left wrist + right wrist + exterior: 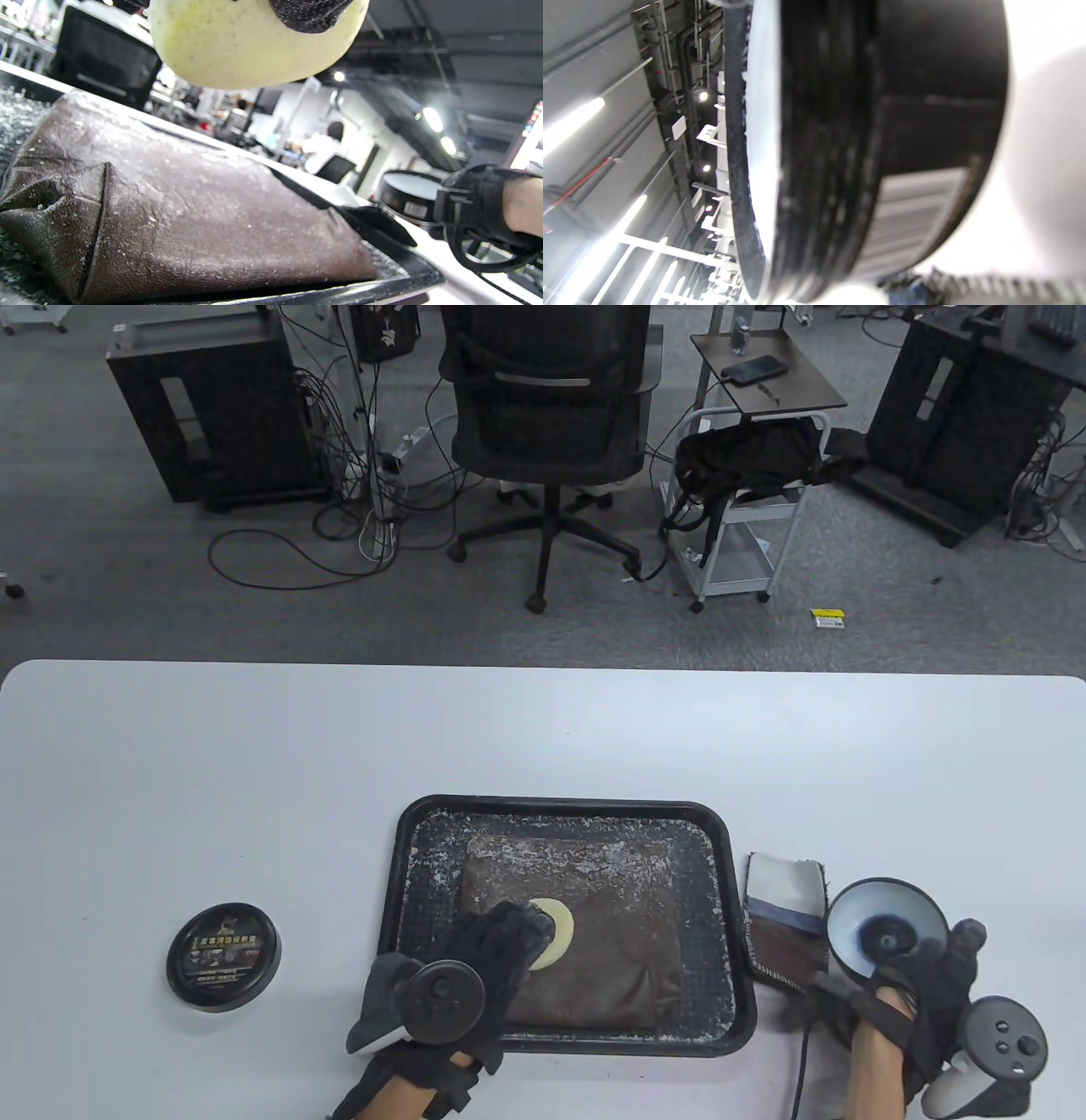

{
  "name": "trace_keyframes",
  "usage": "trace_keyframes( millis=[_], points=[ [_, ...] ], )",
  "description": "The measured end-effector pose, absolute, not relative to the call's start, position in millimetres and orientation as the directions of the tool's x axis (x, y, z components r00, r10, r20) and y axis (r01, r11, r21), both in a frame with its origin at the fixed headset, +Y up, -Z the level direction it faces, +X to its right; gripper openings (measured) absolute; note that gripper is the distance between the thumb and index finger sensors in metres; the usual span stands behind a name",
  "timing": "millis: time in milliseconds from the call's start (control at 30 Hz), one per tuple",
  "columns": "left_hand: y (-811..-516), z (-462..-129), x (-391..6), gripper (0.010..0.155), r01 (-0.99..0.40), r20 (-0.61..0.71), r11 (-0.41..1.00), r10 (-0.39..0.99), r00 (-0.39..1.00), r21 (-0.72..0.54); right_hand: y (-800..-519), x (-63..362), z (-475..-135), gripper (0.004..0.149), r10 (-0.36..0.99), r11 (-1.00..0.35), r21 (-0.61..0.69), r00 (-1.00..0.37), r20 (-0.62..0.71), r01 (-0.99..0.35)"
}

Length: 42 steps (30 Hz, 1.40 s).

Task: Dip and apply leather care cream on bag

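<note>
My left hand [501, 937] covers part of the sponge [553, 931], so contact with the bag [594, 933] is unconfirmed. The cream jar [865, 140] is blurred and overfills my right wrist view; its label is unreadable.

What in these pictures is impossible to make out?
- Label text on the lid, table view: too small.
- Whether the sponge touches the bag, left wrist view: top edge crops it.
- Right hand fingers, table view: hidden behind the cream tin.
- Cream left inside the tin, right wrist view: blurred, edge-on.
</note>
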State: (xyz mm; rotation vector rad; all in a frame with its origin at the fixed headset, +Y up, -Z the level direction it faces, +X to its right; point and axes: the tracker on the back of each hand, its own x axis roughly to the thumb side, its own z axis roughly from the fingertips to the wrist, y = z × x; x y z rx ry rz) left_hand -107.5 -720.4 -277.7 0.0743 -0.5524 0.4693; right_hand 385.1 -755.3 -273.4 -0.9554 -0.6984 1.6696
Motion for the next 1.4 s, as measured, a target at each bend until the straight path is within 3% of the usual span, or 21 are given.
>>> trace_keyframes(
  millis=[300, 667, 767, 900, 1100, 1300, 1400],
  points=[
    [-721.4, -278.1, -105.8, 0.055, -0.422, 0.518, 0.904, 0.392, 0.761, -0.064, -763.6, 402.6, -278.7, 0.060, 0.883, -0.453, -0.704, -0.163, -0.441, -0.547],
    [-723.2, -278.7, -103.7, 0.056, -0.369, 0.517, 0.927, 0.348, 0.782, -0.067, -760.8, 399.2, -281.7, 0.062, 0.845, -0.525, -0.663, -0.232, -0.483, -0.534],
    [-723.2, -278.4, -104.0, 0.056, -0.365, 0.515, 0.929, 0.345, 0.785, -0.067, -758.1, 397.2, -282.6, 0.064, 0.834, -0.548, -0.653, -0.275, -0.479, -0.524],
    [-723.1, -277.9, -104.1, 0.056, -0.357, 0.516, 0.932, 0.336, 0.788, -0.063, -746.5, 387.7, -286.2, 0.065, 0.760, -0.648, -0.614, -0.442, -0.477, -0.450],
    [-723.3, -278.0, -105.7, 0.056, -0.342, 0.510, 0.938, 0.324, 0.797, -0.060, -724.4, 358.6, -295.8, 0.064, 0.526, -0.799, -0.542, -0.741, -0.418, -0.262],
    [-723.3, -278.4, -106.9, 0.056, -0.331, 0.503, 0.942, 0.316, 0.804, -0.062, -714.6, 327.5, -303.1, 0.063, 0.495, -0.783, -0.534, -0.839, -0.225, -0.319],
    [-723.2, -278.5, -106.8, 0.056, -0.329, 0.502, 0.942, 0.314, 0.806, -0.061, -707.8, 299.2, -308.0, 0.062, 0.397, -0.821, -0.483, -0.912, -0.102, -0.303]
  ],
)
